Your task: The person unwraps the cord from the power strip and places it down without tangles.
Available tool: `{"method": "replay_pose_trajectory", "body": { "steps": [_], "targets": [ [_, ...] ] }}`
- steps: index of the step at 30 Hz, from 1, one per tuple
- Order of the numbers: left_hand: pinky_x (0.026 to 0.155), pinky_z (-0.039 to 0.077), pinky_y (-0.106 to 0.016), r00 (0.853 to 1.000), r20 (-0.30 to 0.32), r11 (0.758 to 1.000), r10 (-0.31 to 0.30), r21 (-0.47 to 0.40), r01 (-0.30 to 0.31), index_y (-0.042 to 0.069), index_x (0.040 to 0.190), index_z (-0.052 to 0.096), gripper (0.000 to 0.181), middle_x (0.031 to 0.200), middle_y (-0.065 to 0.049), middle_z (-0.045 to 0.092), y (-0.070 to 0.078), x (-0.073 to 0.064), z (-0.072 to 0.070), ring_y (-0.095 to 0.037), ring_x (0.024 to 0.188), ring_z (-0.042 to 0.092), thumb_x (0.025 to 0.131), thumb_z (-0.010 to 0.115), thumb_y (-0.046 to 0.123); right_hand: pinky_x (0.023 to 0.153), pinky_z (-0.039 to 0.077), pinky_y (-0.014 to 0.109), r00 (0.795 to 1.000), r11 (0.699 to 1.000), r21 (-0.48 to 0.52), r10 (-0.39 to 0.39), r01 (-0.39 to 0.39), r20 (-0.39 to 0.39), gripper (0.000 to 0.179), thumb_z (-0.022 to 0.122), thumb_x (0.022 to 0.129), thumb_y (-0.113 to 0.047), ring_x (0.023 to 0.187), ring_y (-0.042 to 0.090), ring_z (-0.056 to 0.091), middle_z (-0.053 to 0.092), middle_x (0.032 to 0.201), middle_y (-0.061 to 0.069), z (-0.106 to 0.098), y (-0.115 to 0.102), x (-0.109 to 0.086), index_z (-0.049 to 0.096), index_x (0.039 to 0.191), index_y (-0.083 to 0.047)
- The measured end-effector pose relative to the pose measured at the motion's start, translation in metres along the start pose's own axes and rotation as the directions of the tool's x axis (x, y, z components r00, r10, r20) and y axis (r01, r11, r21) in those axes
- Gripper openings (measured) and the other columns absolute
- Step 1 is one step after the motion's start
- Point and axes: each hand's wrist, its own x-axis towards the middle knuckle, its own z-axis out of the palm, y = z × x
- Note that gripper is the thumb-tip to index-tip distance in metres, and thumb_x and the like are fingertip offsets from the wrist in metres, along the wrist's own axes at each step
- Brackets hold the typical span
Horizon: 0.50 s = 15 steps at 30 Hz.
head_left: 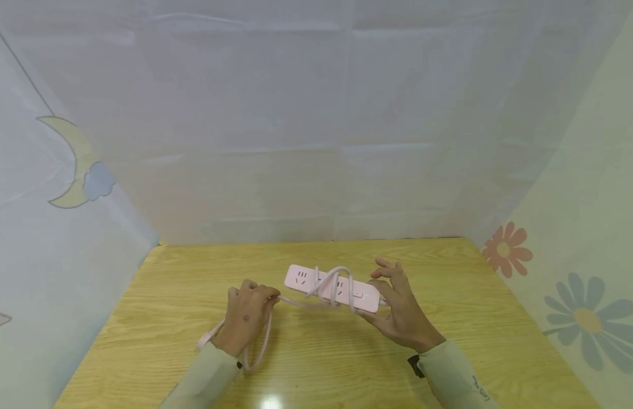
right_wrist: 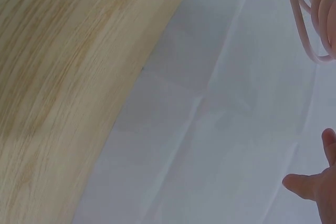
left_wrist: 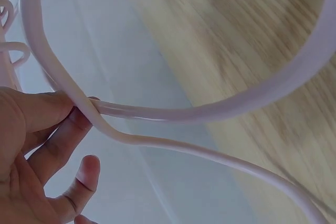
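A pink power strip [head_left: 299, 277] is held at a tilt over the table, its sockets facing up. Its pale pink cord [head_left: 342, 269] winds loosely around the body in several turns. My right hand [head_left: 402, 316] grips the strip's right end between thumb and fingers. Off the strip's left end, my left hand [head_left: 246, 317] pinches the cord between thumb and fingertips. In the left wrist view two stretches of cord [left_wrist: 173, 115] cross at those fingertips. The cord's loose tail loops below the left hand, with a pink plug-like end [head_left: 204, 339] beside the wrist. Only part of the right hand [right_wrist: 321, 184] shows in the right wrist view.
Beneath both hands lies a wood-grain table [head_left: 316, 363]. A pale cloth backdrop [head_left: 316, 142] rises behind its far edge. Patterned sheets stand at both sides, with a moon [head_left: 77, 159] on the left and flowers [head_left: 587, 321] on the right.
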Motion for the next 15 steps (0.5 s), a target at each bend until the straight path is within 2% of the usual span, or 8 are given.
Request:
{"method": "replay_pose_trajectory", "body": {
  "steps": [5, 15],
  "targets": [
    [0.066, 0.027, -0.035, 1.000, 0.023, 1.000, -0.017, 0.009, 0.017, 0.016, 0.091, 0.078, 0.005, 0.082, 0.003, 0.074, -0.0014, 0.0035, -0.0012, -0.018, 0.078, 0.053, 0.086, 0.078, 0.017, 0.113, 0.008, 0.069, 1.000, 1.000, -0.001, 0.003, -0.003, 0.003, 0.049, 0.059, 0.095, -0.054, 0.141, 0.042, 0.032, 0.047, 0.121, 0.016, -0.0003, 0.0004, -0.0005, 0.064, 0.103, -0.006],
    [0.063, 0.028, -0.035, 0.999, -0.040, 0.999, -0.011, 0.043, 0.013, 0.015, 0.089, 0.079, 0.005, 0.077, 0.001, 0.073, -0.0029, 0.0091, -0.0026, -0.020, 0.073, 0.052, 0.088, 0.077, 0.020, 0.113, 0.008, 0.069, 1.000, 1.000, 0.011, -0.002, 0.002, -0.003, 0.050, 0.059, 0.095, -0.054, 0.140, 0.043, 0.032, 0.048, 0.121, 0.017, 0.0004, 0.0017, -0.0009, 0.064, 0.103, -0.006]
  ]
}}
